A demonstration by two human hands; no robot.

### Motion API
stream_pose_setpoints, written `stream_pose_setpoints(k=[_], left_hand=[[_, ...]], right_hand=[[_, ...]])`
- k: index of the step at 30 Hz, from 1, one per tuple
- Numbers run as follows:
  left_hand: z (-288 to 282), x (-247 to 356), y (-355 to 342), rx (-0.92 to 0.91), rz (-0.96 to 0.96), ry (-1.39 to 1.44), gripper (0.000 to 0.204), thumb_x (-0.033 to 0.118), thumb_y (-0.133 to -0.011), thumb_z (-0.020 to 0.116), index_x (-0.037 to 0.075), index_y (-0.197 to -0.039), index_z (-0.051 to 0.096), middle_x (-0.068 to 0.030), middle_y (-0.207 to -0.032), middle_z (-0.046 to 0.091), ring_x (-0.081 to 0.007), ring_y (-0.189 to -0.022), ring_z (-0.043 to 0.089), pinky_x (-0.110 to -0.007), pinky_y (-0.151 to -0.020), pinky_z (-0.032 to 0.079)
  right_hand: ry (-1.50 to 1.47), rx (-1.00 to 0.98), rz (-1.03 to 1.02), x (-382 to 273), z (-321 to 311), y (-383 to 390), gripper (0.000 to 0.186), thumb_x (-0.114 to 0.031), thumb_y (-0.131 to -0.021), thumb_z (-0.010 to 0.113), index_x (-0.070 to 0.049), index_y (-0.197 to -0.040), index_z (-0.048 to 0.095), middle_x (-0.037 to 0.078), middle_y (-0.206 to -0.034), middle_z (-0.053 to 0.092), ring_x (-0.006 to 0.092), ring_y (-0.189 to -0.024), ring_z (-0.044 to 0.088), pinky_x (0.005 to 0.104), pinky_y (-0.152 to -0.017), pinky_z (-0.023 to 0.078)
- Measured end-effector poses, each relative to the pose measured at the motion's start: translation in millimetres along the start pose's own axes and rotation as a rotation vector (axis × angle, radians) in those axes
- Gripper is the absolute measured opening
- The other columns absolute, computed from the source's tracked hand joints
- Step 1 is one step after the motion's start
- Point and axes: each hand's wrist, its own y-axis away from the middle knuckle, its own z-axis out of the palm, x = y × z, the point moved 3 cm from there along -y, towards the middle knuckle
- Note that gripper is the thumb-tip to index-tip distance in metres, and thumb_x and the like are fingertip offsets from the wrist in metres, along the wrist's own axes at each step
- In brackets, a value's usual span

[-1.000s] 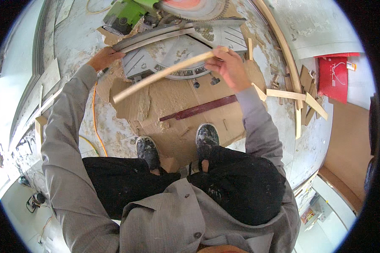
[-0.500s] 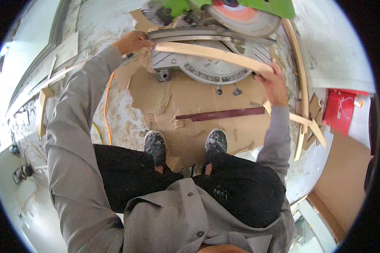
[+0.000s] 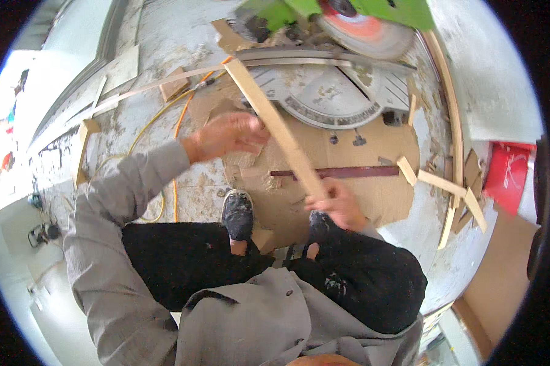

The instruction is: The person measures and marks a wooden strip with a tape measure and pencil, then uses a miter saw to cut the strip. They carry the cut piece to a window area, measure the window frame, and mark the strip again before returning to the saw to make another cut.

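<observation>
My right hand (image 3: 341,206) is closed around the near end of a pale wooden strip (image 3: 281,131), which slants up and away to the left, its far end over the saw's left side. Beside the middle of that strip is my left hand (image 3: 229,135), slightly blurred, fingers stretched out and nothing visible held in them. Beyond both hands stands a miter saw with a green body (image 3: 403,12), a round grey base (image 3: 330,100) and a raised blade (image 3: 372,36) that looks smeared. A dark red strip (image 3: 360,172) lies on the cardboard, partly behind the pale one.
Sawdust-strewn cardboard (image 3: 384,143) covers the floor before the saw. Orange (image 3: 178,131) and yellow cords (image 3: 142,131) run at left. Wood offcuts (image 3: 439,183) and a long strip (image 3: 449,104) lie at right, near a red package (image 3: 508,174). My shoes (image 3: 237,213) are close by.
My right hand has drawn the pale strip off the saw base toward me, turning it to a steep slant. The left hand has come back from the saw's left end toward the strip.
</observation>
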Motion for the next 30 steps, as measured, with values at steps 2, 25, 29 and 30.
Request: stream_pose_setpoints(k=[2,25,29,30], left_hand=[[23,-18,1,0.085,-0.088,0.002,0.048,0.035,-0.100,0.070,-0.001,-0.131,0.060,-0.0132,-0.128,0.068,-0.0232,-0.114,0.067,-0.040,-0.101,0.056],[-57,51,-85,0.310,0.327,-1.738,0.048,0.022,-0.082,0.072,0.004,-0.125,0.060,-0.0228,-0.111,0.068,-0.0429,-0.102,0.070,-0.053,-0.088,0.056],[-50,56,-90,0.457,0.370,-1.985,0.043,0.017,-0.085,0.071,0.003,-0.124,0.061,-0.0192,-0.120,0.061,-0.0421,-0.111,0.065,-0.055,-0.090,0.054],[-50,58,-90,0.467,0.363,-2.030,0.042,0.017,-0.086,0.071,0.003,-0.124,0.061,-0.0184,-0.122,0.059,-0.0415,-0.113,0.064,-0.054,-0.091,0.054]], right_hand=[[0.300,-0.105,0.089,36,22,-22,0.023,-0.009,-0.081,0.081,-0.003,-0.101,0.071,0.008,-0.093,0.074,0.0183,-0.088,0.070,0.0333,-0.080,0.057],[0.147,0.241,-0.114,-127,12,-202,0.026,-0.030,-0.102,0.064,-0.004,-0.100,0.061,0.007,-0.082,0.066,0.0180,-0.062,0.065,0.0365,-0.056,0.062],[0.099,0.305,-0.131,-130,7,-218,0.020,-0.022,-0.101,0.062,-0.004,-0.092,0.057,0.008,-0.080,0.065,0.0189,-0.060,0.064,0.0380,-0.053,0.061],[0.095,0.323,-0.132,-129,8,-219,0.020,-0.021,-0.100,0.062,-0.005,-0.091,0.056,0.008,-0.081,0.065,0.0191,-0.062,0.065,0.0383,-0.054,0.061]])
